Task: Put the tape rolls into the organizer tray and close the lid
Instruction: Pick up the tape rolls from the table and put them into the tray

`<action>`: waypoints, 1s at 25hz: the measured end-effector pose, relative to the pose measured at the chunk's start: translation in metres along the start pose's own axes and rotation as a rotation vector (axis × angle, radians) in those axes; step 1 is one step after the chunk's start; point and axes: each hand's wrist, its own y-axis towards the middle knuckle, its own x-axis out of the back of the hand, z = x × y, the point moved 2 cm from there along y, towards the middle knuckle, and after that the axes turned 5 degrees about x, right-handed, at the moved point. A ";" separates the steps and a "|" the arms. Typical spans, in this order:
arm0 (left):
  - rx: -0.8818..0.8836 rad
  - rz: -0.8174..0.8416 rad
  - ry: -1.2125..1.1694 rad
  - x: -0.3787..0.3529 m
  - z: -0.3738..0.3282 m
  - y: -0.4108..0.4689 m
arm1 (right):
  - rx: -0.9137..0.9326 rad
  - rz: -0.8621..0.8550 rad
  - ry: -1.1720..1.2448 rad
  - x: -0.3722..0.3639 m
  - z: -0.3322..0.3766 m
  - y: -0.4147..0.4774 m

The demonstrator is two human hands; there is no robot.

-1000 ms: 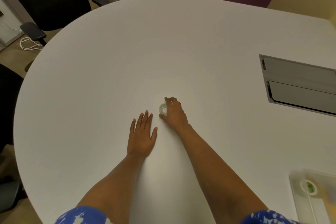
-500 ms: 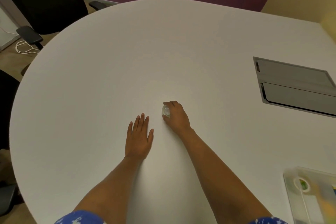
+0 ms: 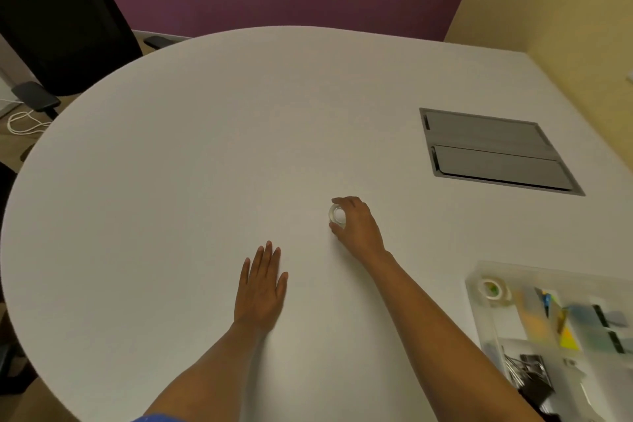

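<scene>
The tape roll (image 3: 337, 215) is a small ring of clear, glossy tape with a pale core, lying near the middle of the tabletop (image 3: 205, 164), well apart from every edge; it looks light and stiff, unlikely to crush, though its smooth outer wrap may be slippery; the surest hold is across the outer rim, thumb on one side and fingers opposite, and that seems to be how it is taken. The right hand (image 3: 359, 226) is curled round it, fingertips closed on the rim; whether the roll has left the surface I cannot tell. The left hand (image 3: 261, 288) lies flat, fingers straight, palm down, nearer the near edge and holding nothing. The organizer tray (image 3: 474, 313), translucent, sits at the near right corner; a second tape roll (image 3: 490, 288) already lies in its far-left compartment, with binder clips (image 3: 527, 373) nearer; its lid I cannot make out.
</scene>
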 end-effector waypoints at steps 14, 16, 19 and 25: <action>-0.117 0.101 0.039 -0.071 -0.181 -0.091 | -0.147 -0.177 0.079 0.121 -0.148 -0.144; -0.118 0.102 0.044 -0.078 -0.198 -0.097 | -0.157 -0.173 0.085 0.131 -0.167 -0.160; -0.114 0.105 0.047 -0.088 -0.221 -0.106 | -0.164 -0.138 0.035 0.141 -0.190 -0.178; -0.092 0.117 0.064 -0.100 -0.244 -0.116 | -0.138 0.072 -0.157 0.143 -0.210 -0.197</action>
